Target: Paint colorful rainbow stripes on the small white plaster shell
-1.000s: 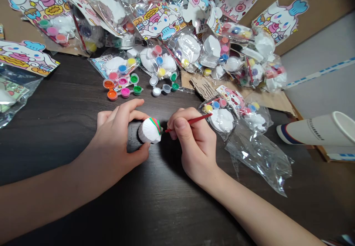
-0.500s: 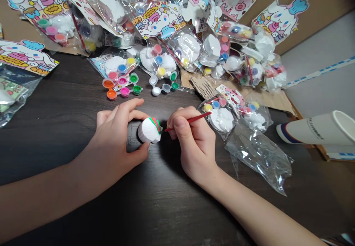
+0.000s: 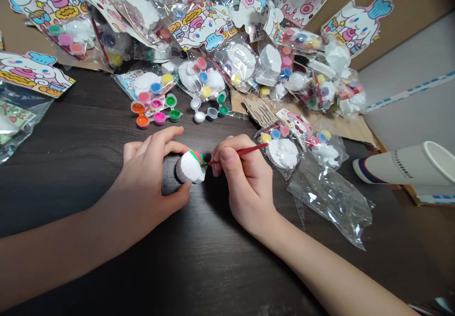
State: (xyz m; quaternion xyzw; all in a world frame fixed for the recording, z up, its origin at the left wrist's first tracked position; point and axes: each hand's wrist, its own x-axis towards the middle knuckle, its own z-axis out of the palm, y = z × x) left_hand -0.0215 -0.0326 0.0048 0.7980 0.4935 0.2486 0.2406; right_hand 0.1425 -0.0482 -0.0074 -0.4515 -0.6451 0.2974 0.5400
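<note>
A small white plaster shell rests on the dark table, with green, orange and pink stripes on its upper right side. My left hand steadies it between the fingers above and the thumb below. In my right hand is a thin red paintbrush, pinched near its bristles. The brush's dark tip touches the striped part of the shell. Beyond my left hand lie opened paint pots in orange, pink and green. Beside them is a second strip of pots with white, grey and green.
Packed craft kits with plaster figures and paints are heaped along the back. Two more kits and a crumpled clear bag lie right of my right hand. A paper cup stands at the far right; another bag lies left.
My right hand has shifted slightly left, bringing the brush tip from just beside the shell onto its painted stripes. My left hand and the shell have stayed in place.
</note>
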